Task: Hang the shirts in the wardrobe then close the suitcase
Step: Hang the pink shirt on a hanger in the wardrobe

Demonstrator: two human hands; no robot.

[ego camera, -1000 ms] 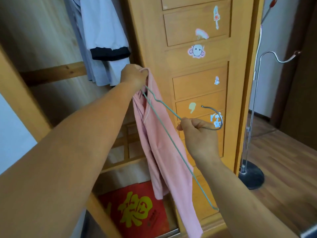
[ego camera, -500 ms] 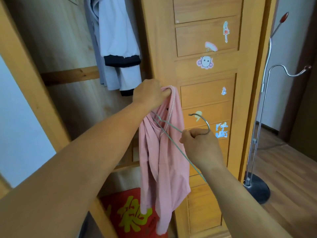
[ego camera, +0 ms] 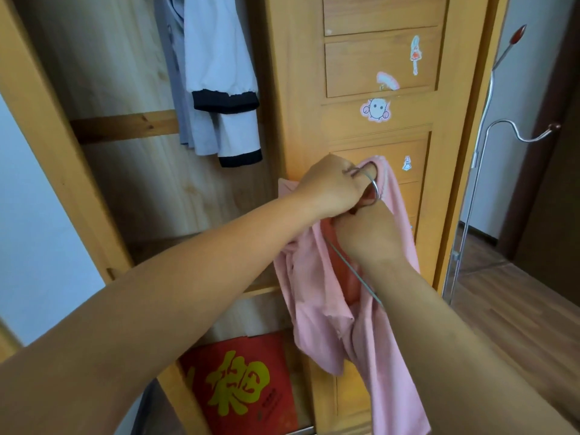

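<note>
On the far left, the open wardrobe [ego camera: 125, 130], with a wooden bar across its back. Up high inside, grey and white clothes [ego camera: 219, 73] hanging already. Down low, a red box [ego camera: 241, 387] with a big yellow sign on it. In the middle, the left hand [ego camera: 332, 189], fingers curled tight round the neck of the pink shirt [ego camera: 317, 309], holding it up in front of the wardrobe, not in it yet. Right at those fingers, the round hook of the wire hanger [ego camera: 373, 186], poking out by the shirt's neck. Just below and touching, the right hand [ego camera: 367, 237], closed round the hanger under the hook, with thin wire running down past the wrist and into the shirt. Below that, the rest of the shirt, loose and bunched, not sitting flat on the hanger. Further right, drawers [ego camera: 376, 58] with little stickers, then a shiny coat stand [ego camera: 480, 152] on the wooden floor [ego camera: 518, 309]. No suitcase anywhere in view. Looks like the step of getting the shirt onto the hanger, with the hook coming out of the neck hole. Next, most likely: pull the shoulders over both wire arms, let go of the neck, then lift the hook up into the wardrobe beside the other clothes. Closing the suitcase only after that.
</note>
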